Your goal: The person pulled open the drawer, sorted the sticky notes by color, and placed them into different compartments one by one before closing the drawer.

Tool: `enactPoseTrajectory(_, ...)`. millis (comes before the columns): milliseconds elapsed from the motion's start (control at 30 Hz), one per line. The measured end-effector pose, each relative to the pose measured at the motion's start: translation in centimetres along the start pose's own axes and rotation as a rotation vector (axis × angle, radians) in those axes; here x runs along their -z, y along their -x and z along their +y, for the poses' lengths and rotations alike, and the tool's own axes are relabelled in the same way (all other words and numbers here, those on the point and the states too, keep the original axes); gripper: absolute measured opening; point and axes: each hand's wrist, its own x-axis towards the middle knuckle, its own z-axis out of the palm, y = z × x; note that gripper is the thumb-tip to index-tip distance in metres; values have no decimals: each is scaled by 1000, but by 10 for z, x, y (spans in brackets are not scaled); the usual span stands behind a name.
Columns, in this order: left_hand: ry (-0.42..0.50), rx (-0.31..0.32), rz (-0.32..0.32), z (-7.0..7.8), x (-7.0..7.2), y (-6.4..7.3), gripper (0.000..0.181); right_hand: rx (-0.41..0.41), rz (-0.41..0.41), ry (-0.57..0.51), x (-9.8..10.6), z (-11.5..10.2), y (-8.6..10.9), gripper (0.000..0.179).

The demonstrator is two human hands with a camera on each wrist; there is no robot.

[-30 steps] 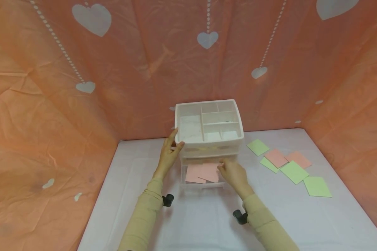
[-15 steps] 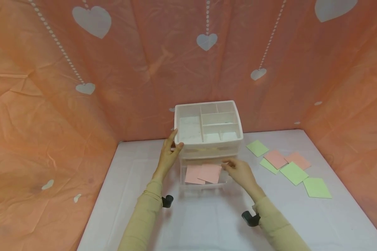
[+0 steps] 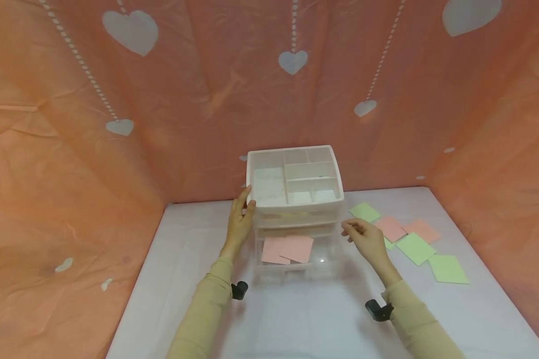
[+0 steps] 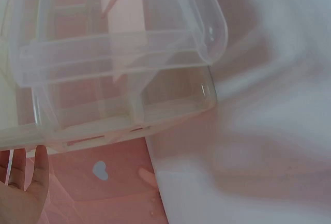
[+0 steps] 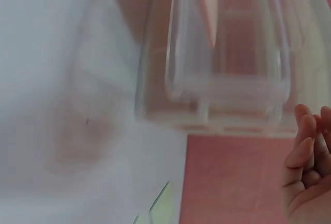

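- The white drawer unit (image 3: pixel 295 205) stands near the centre of the tabletop (image 3: pixel 296 319), its lower drawer (image 3: pixel 325 249) pulled out toward 6 o'clock (12 being away from the person).
- Two pink squares (image 3: pixel 298 248) lie overlapping in that drawer, toward its 9 o'clock side, with bare clear plastic beside them toward 3 o'clock.
- The left hand (image 3: pixel 239 222) is at the unit's 9 o'clock side, thumb at the near corner and fingers along the side; the fingers are fairly straight and touch the plastic rather than wrap round it.
- The right hand (image 3: pixel 367 241) hangs just beyond the drawer's 3 o'clock side, apart from it, fingers loosely bent and holding nothing (the right wrist view shows the fingertips near each other with nothing between them).
- The upper drawer (image 3: pixel 296 218) is pushed in; something yellowish shows dimly through its front, too unclear to name.
- The unit's top is a divided tray (image 3: pixel 269 187), with one large compartment toward 9 o'clock and five smaller ones toward 3 o'clock.
- At 3 to 4 o'clock of the unit, loose squares lie scattered: two pink cards (image 3: pixel 422 231) and four green cards (image 3: pixel 449 269), one of the green ones partly covered by the right hand in the head view.
- At 12 o'clock hangs an orange-pink backdrop (image 3: pixel 197 119) with white hearts.
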Motion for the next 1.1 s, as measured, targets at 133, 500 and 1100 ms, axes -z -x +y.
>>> enactPoseTrajectory(133,12,4,6,1,3,-2,45,-38,6,27,9,17,-10,30)
enactPoseTrajectory(500,23,44,-21,9,11,1,45,-108,-60,163,49,67,-29,40)
enactPoseTrajectory(1100,14,58,-51,41,17,8,45,-288,-242,275,68,111,-32,70)
